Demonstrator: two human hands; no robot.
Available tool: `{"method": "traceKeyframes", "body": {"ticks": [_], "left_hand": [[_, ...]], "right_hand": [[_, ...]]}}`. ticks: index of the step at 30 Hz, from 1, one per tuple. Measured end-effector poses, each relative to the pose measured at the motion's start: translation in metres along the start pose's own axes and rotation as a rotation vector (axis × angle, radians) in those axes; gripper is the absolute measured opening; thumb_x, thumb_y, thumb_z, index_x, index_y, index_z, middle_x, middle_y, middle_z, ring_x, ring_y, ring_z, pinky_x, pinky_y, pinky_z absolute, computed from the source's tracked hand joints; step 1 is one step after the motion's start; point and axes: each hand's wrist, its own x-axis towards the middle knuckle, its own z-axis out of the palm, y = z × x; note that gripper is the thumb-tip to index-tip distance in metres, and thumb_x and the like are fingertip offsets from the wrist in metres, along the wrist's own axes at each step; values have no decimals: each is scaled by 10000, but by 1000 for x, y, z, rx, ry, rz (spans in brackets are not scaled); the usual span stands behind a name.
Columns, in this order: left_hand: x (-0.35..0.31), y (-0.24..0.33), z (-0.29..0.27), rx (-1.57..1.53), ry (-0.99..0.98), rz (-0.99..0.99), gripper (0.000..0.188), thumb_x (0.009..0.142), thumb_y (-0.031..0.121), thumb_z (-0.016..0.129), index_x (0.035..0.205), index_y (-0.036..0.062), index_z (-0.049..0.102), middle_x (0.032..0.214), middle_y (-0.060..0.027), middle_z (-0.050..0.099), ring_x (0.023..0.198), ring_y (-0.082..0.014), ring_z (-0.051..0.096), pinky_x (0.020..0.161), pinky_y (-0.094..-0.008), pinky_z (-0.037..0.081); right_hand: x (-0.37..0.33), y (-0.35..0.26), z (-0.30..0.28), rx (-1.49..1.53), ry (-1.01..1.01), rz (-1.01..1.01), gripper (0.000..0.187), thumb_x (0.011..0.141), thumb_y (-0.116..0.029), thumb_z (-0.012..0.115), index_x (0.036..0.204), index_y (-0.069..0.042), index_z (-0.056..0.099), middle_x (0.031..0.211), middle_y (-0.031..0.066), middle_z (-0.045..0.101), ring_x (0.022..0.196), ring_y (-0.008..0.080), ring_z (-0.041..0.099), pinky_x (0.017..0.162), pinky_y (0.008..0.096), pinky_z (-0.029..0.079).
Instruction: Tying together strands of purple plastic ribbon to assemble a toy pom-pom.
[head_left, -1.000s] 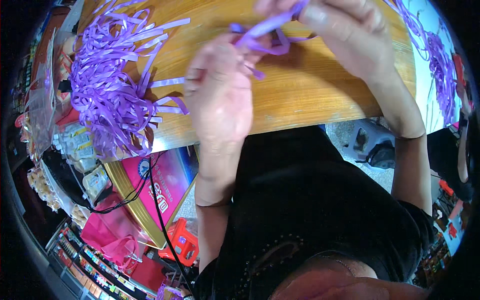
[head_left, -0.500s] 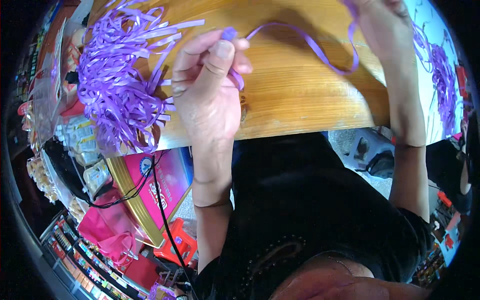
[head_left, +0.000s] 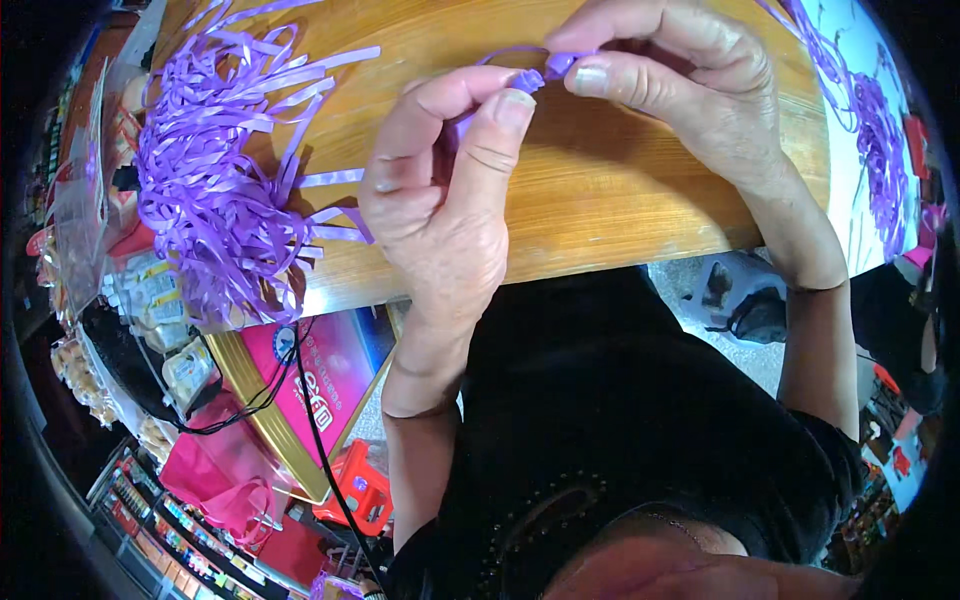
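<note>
Above the wooden table, my left hand (head_left: 445, 185) pinches a small folded bit of purple ribbon (head_left: 527, 82) between thumb and forefinger. My right hand (head_left: 700, 90) grips the same ribbon just to the right, thumb against fingertips, where a crumpled purple piece sticks out. The two pinches are close together, and a thin stretch of ribbon loops behind the fingers. To the left of my left hand lies a big tangled heap of cut purple ribbons (head_left: 220, 190), some ends pointing toward my wrist. What the curled fingers cover cannot be made out.
The wooden tabletop (head_left: 640, 190) ends close to my body. More purple ribbons (head_left: 880, 150) lie on a white surface at the right. Left of the table are clear bags and packages (head_left: 150, 290), a black cable (head_left: 312, 370), a pink board (head_left: 315, 380) and a red stool (head_left: 358, 490).
My right hand has come down and left from the upper right, bringing its ribbon beside my left hand. The long ribbon loop between them has shrunk. My left hand has shifted slightly right.
</note>
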Motion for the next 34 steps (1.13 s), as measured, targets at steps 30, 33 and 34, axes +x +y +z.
{"method": "traceKeyframes", "body": {"ticks": [30, 33, 34], "left_hand": [[11, -10, -9, 147, -80, 135, 129, 743, -71, 671, 862, -23, 661, 816, -45, 636, 759, -106, 571, 743, -219, 453], [14, -10, -10, 134, -131, 138, 135, 740, -72, 673, 863, -18, 663, 818, -48, 638, 767, -110, 573, 754, -222, 455], [15, -10, -12, 169, -146, 118, 137, 742, -73, 671, 866, -17, 663, 834, -55, 646, 783, -112, 575, 781, -223, 451]], "right_hand": [[29, -52, 11, -511, -81, 640, 126, 737, 29, 698, 859, 10, 670, 846, 112, 650, 777, 192, 642, 677, 268, 508], [28, -52, 9, -474, -64, 651, 133, 737, 24, 700, 866, 6, 673, 849, 111, 652, 771, 197, 643, 671, 261, 507], [27, -52, 8, -478, -62, 656, 133, 737, 24, 700, 866, 6, 673, 849, 111, 652, 771, 197, 643, 671, 261, 507]]}}
